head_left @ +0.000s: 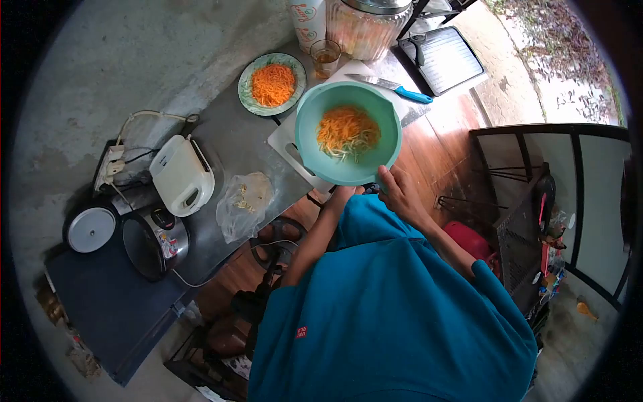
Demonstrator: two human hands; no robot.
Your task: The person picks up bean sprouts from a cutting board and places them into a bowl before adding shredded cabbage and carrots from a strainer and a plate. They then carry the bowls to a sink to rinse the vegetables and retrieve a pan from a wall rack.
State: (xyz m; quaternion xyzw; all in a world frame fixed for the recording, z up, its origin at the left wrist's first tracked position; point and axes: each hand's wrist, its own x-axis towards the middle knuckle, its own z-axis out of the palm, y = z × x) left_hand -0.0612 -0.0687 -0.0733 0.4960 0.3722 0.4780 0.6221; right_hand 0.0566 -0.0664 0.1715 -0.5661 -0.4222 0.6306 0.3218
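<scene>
grey counter [221, 144] with plate [249, 94], cutting board [284, 142]

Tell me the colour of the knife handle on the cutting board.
Bright blue; the knife shows best in the head view.

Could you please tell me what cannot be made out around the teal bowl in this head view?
- Left hand: hidden under the teal bowl, so its grip cannot be told.
- Right hand: thumb on the rim; fingers hidden behind the bowl wall.
- Cutting board: mostly covered by the bowl.
- Glass jar: top cut off by the upper edge.
- Plastic bag: contents too small to identify.
</scene>
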